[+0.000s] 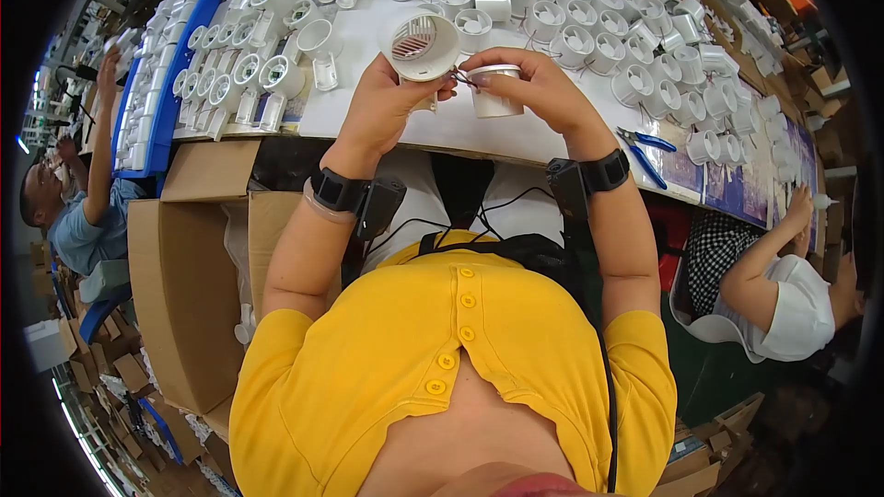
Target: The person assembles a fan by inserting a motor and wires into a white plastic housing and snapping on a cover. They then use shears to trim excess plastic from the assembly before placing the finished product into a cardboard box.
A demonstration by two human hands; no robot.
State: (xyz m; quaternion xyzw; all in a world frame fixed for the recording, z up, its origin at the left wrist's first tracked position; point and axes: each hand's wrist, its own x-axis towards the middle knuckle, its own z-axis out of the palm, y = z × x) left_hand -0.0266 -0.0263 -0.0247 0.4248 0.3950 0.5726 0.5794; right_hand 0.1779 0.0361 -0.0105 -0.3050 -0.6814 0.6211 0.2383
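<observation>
My left hand (389, 101) is wrapped round a white round fan housing (440, 53), its hollow end turned up and a slatted grille showing inside. In my right hand (539, 87) is a white cylindrical fan unit (497, 105), gripped from above and the side. Thin dark wires run between the two parts, pinched at the fingertips of both hands. Both parts are held just above the white table top (387, 28). Closest to my left hand on the table is another white housing (319, 38).
Rows of white housings (247, 72) with green boards stand left, beside a blue tray (145, 120). Many white fan units (575, 44) crowd the right. Blue-handled pliers (646, 155) lie at the table's front edge. A cardboard box (189, 304) stands left; co-workers sit at both sides.
</observation>
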